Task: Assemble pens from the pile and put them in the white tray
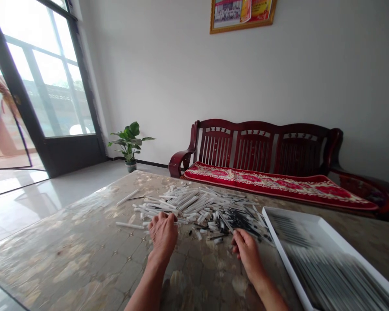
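Note:
A loose heap of white plastic tubes (194,206), possibly pen parts, lies on the glass-topped table (84,255). Thin black rods (243,221) are mixed into its right end. My left hand (163,233) rests palm down at the heap's front edge, its fingers among the tubes. My right hand (246,251) is curled just below the black rods, and its fingers hide whatever they may hold. A single white tube (128,225) lies apart, left of the heap.
A white tray (287,255) holding rows of dark rods sits at the table's right, close to my right hand. Behind the table stand a dark red wooden bench (253,149) with a red cushion, a potted plant (130,144) and a glass door (42,82).

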A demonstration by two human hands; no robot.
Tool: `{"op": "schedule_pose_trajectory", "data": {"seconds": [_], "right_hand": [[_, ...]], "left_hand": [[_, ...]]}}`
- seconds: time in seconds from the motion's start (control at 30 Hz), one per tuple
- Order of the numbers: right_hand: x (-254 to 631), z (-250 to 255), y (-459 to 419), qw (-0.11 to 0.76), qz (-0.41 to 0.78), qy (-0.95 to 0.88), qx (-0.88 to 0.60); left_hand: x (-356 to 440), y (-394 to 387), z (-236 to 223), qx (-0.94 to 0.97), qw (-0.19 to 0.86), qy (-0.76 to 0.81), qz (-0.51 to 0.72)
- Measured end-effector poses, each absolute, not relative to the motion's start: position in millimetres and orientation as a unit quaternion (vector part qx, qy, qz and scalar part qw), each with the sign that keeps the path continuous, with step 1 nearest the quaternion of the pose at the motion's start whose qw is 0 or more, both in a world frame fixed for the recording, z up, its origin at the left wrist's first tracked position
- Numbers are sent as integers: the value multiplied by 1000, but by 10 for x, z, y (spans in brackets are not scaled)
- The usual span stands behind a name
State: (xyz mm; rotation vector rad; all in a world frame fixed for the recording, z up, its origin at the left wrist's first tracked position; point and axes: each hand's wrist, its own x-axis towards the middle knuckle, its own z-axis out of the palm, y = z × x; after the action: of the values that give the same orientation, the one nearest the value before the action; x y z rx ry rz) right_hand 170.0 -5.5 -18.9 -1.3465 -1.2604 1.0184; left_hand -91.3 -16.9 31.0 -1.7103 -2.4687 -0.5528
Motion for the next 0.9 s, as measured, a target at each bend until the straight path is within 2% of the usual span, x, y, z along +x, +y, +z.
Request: {"op": "schedule_pose_trajectory", "data": {"seconds": [0.3, 0.43, 0.53, 0.67, 0.8, 0.9], "right_hand": [[1697, -226, -39, 502, 415, -518, -554], [1687, -273, -28, 503, 393, -535, -553], [1705, -292, -16, 521, 345, -564, -540], [1775, -253, -13, 541, 236, -623, -513], [1838, -189, -40, 533, 158, -657, -510], [1859, -179, -55, 523, 145, -671, -505]], "left_hand": [[-982, -120, 215, -578, 30, -804, -138], [-877, -90, 177, -600, 26, -783, -160], [-715, -72, 156, -638, 9, -735, -228], [-502, -35, 88, -684, -110, -622, -365], [-379, 22, -30, -654, -275, -561, -426], [-352, 59, -86, -623, -317, -537, -472]]}}
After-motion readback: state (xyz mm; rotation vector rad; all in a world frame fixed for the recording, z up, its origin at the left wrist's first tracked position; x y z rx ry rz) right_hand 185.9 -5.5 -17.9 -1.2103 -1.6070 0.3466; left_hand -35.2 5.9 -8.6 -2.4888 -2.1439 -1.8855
